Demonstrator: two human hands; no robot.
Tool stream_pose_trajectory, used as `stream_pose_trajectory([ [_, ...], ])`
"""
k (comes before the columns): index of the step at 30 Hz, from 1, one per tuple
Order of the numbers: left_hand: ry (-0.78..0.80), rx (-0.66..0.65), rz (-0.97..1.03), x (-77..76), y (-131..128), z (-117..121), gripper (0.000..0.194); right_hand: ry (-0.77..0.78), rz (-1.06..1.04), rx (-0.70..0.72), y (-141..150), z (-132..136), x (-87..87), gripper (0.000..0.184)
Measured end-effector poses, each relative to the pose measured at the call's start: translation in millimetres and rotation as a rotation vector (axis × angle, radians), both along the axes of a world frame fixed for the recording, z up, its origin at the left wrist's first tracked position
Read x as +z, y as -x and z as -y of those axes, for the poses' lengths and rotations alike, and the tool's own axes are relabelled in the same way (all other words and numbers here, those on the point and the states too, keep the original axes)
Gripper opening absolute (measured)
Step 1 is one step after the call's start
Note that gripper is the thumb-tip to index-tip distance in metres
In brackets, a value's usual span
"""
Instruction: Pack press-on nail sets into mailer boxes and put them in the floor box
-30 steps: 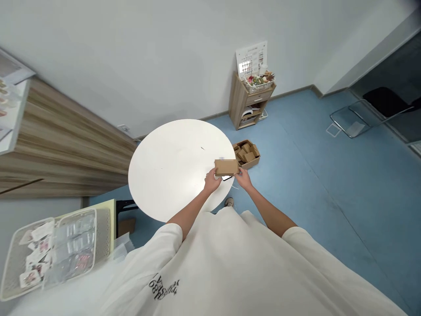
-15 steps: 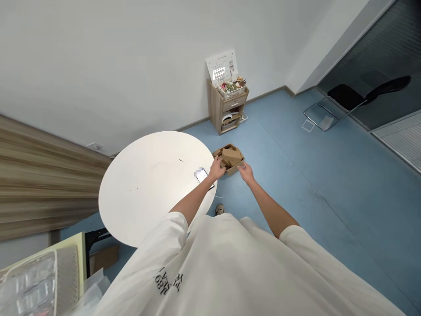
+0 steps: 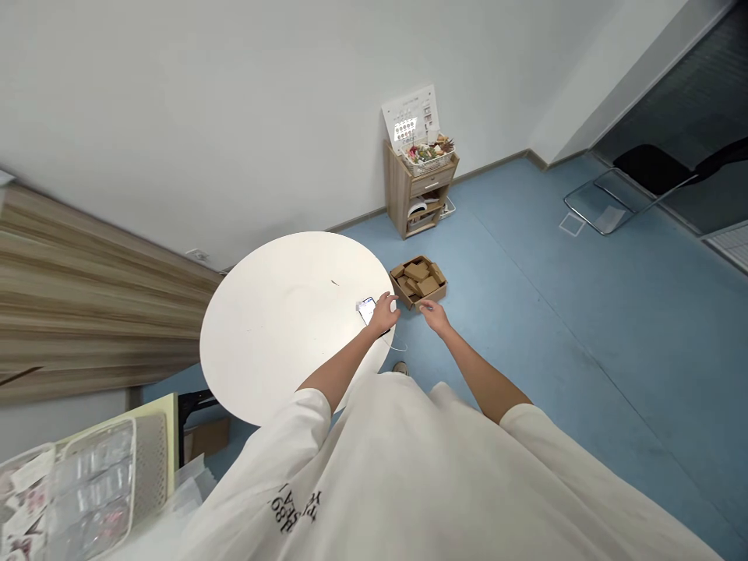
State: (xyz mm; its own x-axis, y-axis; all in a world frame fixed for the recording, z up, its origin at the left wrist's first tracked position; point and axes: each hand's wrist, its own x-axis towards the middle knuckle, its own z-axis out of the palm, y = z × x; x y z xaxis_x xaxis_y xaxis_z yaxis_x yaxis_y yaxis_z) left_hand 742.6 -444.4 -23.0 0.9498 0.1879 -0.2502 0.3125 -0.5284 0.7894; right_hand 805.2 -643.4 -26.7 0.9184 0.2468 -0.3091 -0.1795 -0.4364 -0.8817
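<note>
My left hand (image 3: 384,312) hovers at the right edge of the round white table (image 3: 280,327), right beside a phone (image 3: 368,310) lying there. Its fingers are loosely curled and hold nothing I can see. Just off the table's edge, over the blue floor, my right hand (image 3: 433,314) has its fingers slightly spread and is empty. An open cardboard box (image 3: 419,281) filled with several small brown cartons sits on the floor just beyond both hands.
A small wooden cabinet (image 3: 418,191) with a basket and a printed card on top stands against the far wall. A black chair (image 3: 648,183) is at the right. A wooden counter (image 3: 87,296) runs along the left, with a tray of packets (image 3: 75,491) near me.
A second ago both hands held a small brown carton over the phone. The carton has gone into the floor box, and both hands have drawn back empty toward the table edge.
</note>
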Motion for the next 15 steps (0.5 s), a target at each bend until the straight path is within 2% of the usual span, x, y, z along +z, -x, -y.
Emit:
stream_pose_trajectory([
  [3,-0.019,0.021,0.003,1.1,11,-6,0.049,-0.003,-0.067,-0.01,3,-10,-3.2,0.027],
  [7,-0.027,0.069,0.018,-1.3,37,-20,0.05,-0.014,-0.096,0.07,8,-30,-12.2,0.031],
  [11,-0.02,0.194,-0.01,-0.9,74,-40,0.056,-0.044,-0.089,0.158,21,-59,-18.8,0.034],
  [15,0.03,0.332,-0.019,7.7,118,-63,0.063,-0.068,-0.098,0.242,43,-92,-14.5,0.035],
])
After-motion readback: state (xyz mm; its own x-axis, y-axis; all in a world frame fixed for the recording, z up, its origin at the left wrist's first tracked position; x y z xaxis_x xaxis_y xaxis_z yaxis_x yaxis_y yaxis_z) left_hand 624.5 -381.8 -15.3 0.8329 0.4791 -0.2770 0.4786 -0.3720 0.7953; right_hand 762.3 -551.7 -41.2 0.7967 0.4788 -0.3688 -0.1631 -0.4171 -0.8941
